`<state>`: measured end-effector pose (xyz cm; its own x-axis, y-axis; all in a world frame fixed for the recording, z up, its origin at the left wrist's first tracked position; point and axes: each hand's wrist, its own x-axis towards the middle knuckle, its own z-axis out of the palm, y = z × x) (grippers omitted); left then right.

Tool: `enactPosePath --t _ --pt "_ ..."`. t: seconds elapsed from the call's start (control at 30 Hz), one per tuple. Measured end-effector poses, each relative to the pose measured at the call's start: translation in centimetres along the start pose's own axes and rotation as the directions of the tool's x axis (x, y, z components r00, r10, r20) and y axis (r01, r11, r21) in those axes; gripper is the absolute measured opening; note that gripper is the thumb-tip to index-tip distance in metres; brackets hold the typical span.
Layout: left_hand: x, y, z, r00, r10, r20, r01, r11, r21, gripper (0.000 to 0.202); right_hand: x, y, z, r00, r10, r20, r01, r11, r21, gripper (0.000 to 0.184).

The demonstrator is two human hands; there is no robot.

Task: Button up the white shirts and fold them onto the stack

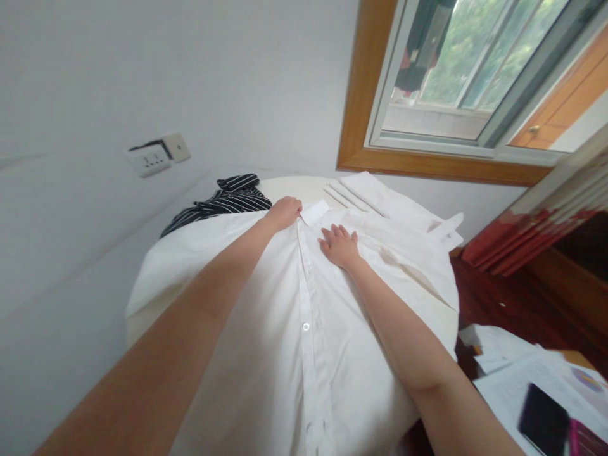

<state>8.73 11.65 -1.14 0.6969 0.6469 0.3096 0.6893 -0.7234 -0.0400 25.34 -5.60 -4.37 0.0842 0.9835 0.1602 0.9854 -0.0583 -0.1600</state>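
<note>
One white shirt laid out front-up, still creased | left hand pinching cloth by collar | right hand spread flat

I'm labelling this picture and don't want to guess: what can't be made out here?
All in the head view:
White shirt: lower end cut off by the bottom edge.
Left hand: most fingers hidden behind its own back.
Right hand: hides the cloth under its palm.
Black-and-white striped cloth: full shape hidden by its folds.
Papers: print too blurred to read.
</note>
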Motion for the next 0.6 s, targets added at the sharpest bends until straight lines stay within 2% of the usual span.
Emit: enactPosePath --t 0.13,0.23,0.33,0.4,0.43,0.5,0.53,0.6 --pt "-0.1 -0.7 0.4 0.998 0.067 -0.017 -0.068 0.996 -0.06 0.019 -0.1 0.0 -0.1 1.0 -0.003 0.002 0.003 1.0 -0.006 0.052" --pt "-0.8 -0.7 0.3 0.998 0.063 -0.025 -0.065 0.993 -0.1 0.022 -0.1 0.0 -0.2 1.0 -0.001 0.005 0.001 1.0 -0.006 0.052" --pt "-2.4 -0.2 -0.5 0.992 0.05 -0.116 -0.065 0.99 -0.125 0.029 -0.1 0.0 -0.2 1.0 0.004 0.014 -0.004 1.0 -0.008 0.053" --pt "-4.1 0.6 -1.0 0.982 0.094 -0.162 -0.12 0.98 -0.16 0.034 -0.1 0.0 -0.1 1.0 0.005 0.018 -0.005 1.0 -0.006 0.053" --pt "-5.0 1.1 -1.1 0.979 0.139 -0.151 -0.166 0.969 -0.182 0.037 0.0 0.0 0.0 1.0 0.005 0.016 -0.005 1.0 -0.004 0.053" --pt "-7.1 2.1 -1.1 0.969 0.24 -0.054 -0.246 0.945 -0.216 0.041 0.0 0.1 0.1 1.0 0.003 0.011 -0.003 1.0 0.004 0.053" --pt "-8.1 2.5 -1.0 0.963 0.27 0.014 -0.26 0.94 -0.22 0.043 0.0 0.2 0.2 1.0 0.002 0.009 -0.003 1.0 0.008 0.053" --pt "-9.7 3.0 -0.8 0.96 0.249 0.13 -0.222 0.956 -0.191 0.048 0.1 0.3 0.2 1.0 0.004 0.011 -0.004 1.0 0.014 0.054"
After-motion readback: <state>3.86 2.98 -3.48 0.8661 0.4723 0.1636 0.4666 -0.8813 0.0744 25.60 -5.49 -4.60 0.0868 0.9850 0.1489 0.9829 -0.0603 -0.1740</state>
